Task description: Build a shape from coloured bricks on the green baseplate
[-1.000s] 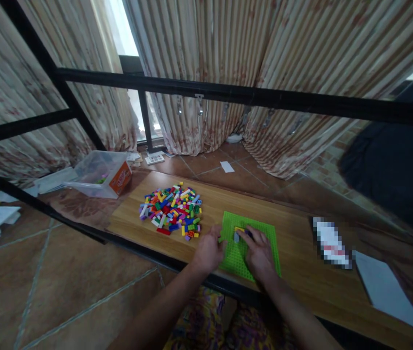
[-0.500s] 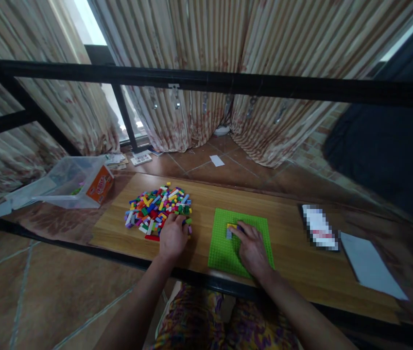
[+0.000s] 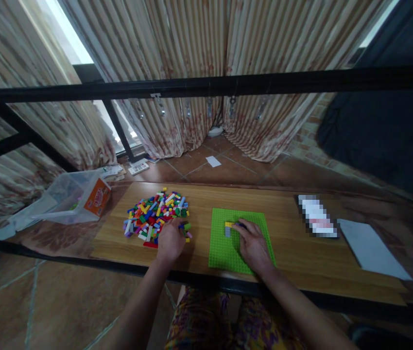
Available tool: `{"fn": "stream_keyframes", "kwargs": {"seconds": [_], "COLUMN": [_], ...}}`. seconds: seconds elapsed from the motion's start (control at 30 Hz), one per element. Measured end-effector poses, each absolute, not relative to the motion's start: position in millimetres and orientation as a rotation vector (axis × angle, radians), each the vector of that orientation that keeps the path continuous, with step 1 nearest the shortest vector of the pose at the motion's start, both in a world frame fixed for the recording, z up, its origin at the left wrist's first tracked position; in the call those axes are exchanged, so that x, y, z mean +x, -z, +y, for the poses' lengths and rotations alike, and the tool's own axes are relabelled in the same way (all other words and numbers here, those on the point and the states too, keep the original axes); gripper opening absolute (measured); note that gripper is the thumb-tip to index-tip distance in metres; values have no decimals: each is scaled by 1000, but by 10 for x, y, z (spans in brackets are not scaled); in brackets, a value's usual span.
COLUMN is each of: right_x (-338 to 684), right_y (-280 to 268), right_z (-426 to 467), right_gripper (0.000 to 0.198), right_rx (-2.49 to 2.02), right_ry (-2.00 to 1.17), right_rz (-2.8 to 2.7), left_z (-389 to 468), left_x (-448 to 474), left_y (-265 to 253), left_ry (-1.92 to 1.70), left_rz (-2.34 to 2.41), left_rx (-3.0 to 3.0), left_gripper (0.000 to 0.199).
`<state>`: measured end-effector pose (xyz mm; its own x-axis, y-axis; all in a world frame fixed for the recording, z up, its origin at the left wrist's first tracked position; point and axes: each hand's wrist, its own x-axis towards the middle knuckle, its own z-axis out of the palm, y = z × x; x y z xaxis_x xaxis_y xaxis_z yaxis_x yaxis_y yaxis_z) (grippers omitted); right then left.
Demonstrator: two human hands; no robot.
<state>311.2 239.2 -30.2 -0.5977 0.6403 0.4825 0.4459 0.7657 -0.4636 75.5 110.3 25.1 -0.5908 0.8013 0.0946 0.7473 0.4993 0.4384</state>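
A loose pile of small coloured building bricks [image 3: 155, 214] lies on the left part of the wooden table. My left hand [image 3: 172, 240] rests at its right edge with fingers curled among the bricks; what they hold, if anything, is hidden. To the right lies a green studded baseplate [image 3: 224, 255]. On it sit a yellow brick [image 3: 228, 224] and a grey brick [image 3: 227, 233], forming a corner. My right hand [image 3: 253, 245] leans over the baseplate, its fingers closed around a dark blue brick [image 3: 242, 224] just right of the yellow one.
A clear plastic box [image 3: 64, 197] with an orange label stands beyond the table's left end. On the right lie a phone [image 3: 318, 216], pixelated in the picture, and a white sheet [image 3: 372, 248]. A black rail [image 3: 192, 90] crosses in front of the curtains [image 3: 177, 43].
The camera view has tilted and shifted slightly. My right hand's fingers have drawn back a little from the yellow brick. My left hand stays at the pile's edge.
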Motion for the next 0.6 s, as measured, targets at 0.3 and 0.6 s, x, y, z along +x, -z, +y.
{"fn": "stream_keyframes", "kwargs": {"seconds": [0.3, 0.6], "right_x": [3099, 2981], "right_y": [278, -167], "right_z": [2402, 2109], "right_gripper": [35, 24], "right_rx": [-890, -885], "right_ry": [-482, -709], "right_rz": [-2187, -1972], "left_z": [1134, 1113], "left_x": [859, 1156], "left_y": [-390, -462], "left_ry": [-1061, -1115], "left_rz": [2602, 2507], "left_rx": [1237, 1550], "left_gripper": [27, 26]}}
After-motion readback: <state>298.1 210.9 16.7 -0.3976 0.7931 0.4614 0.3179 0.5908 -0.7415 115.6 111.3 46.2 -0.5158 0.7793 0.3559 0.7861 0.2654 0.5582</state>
